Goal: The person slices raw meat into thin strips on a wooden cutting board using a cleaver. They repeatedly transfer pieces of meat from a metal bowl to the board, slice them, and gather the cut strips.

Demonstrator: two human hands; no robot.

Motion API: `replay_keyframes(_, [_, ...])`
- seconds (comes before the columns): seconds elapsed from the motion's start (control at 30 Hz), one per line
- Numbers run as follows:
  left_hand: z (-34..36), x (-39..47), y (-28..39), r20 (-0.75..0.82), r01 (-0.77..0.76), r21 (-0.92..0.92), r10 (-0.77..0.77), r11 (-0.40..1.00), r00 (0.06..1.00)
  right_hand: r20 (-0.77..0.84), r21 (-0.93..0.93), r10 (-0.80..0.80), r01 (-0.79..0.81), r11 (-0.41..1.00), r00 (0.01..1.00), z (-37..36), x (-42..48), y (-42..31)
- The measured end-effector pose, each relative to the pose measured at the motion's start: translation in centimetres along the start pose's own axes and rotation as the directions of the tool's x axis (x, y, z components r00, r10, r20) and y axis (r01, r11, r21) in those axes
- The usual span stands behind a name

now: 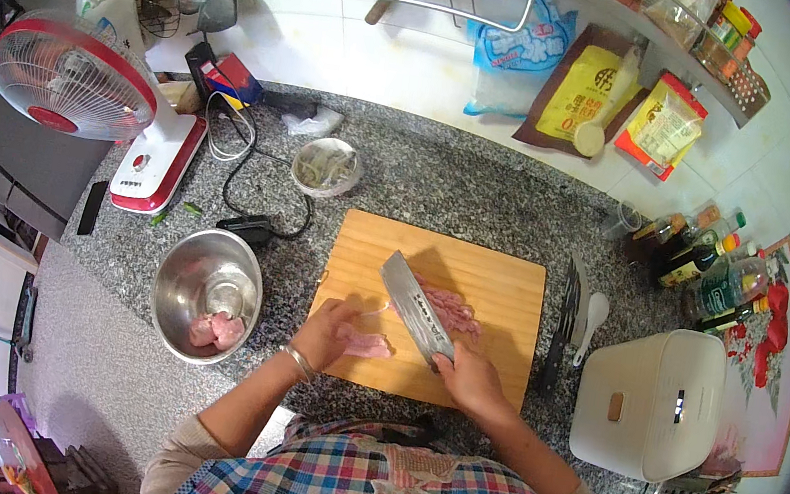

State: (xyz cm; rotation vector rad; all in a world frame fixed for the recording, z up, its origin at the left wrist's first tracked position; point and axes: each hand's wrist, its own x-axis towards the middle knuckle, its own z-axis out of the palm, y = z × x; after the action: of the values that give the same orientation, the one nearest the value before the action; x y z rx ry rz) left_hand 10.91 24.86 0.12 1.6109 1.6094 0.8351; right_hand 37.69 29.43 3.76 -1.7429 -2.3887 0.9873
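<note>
My right hand (471,379) grips the handle of a Chinese cleaver (417,303), its broad blade angled up and left over the wooden cutting board (365,243). Sliced raw meat (450,309) lies in a loose heap beside the blade, partly hidden by it. On the board's left part, my left hand (324,332) pinches a thin pale strip (376,310) that reaches toward the blade. A flat slab of raw meat (366,344) rests beside that hand, its left end hidden by the fingers. Left of the board, a steel bowl (170,284) holds chunks of raw meat (216,330).
A small bowl (326,168) with pale food stands behind the board. Left are a fan (156,168) and a black cable (228,186). To the right lie a sheathed knife (559,346) and a white spoon (592,324), near a white appliance (616,399) and several bottles (696,263).
</note>
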Motion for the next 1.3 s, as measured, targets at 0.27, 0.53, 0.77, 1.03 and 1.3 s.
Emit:
replay_keyframes(0.27, [1.4, -1.6, 1.3, 0.009, -0.296, 0.595, 0.362, 0.747, 0.932, 0.051, -0.07, 0.007, -0.003, 0.998, 0.999, -0.4, -0.9, -1.7])
replay_keyframes(0.53, [2.8, -2.2, 1.4, 0.061, -0.498, 0.536, 0.557, 0.682, 0.828, 0.099, -0.109, -0.019, 0.03, 0.994, 0.995, -0.3, -0.9, -2.1])
replay_keyframes(0.77, [3.6, -2.0, 1.3, 0.042, -0.434, 0.639, 0.535, 0.635, 0.844, 0.08, -0.075, -0.022, 0.028, 0.997, 0.997, -0.3, -1.2, -2.2])
replay_keyframes(1.03, [4.9, -0.9, 2.4, -0.214, -0.409, 0.265, 0.467, 0.873, 0.858, 0.025, 0.038, 0.028, -0.029, 0.999, 0.999, -0.5, -1.4, -1.4])
replay_keyframes(1.3, [6.3, -3.4, -0.2, 0.058, -0.466, 0.537, 0.521, 0.703, 0.852, 0.08, -0.092, 0.004, 0.003, 0.996, 0.997, -2.5, -2.4, -2.7])
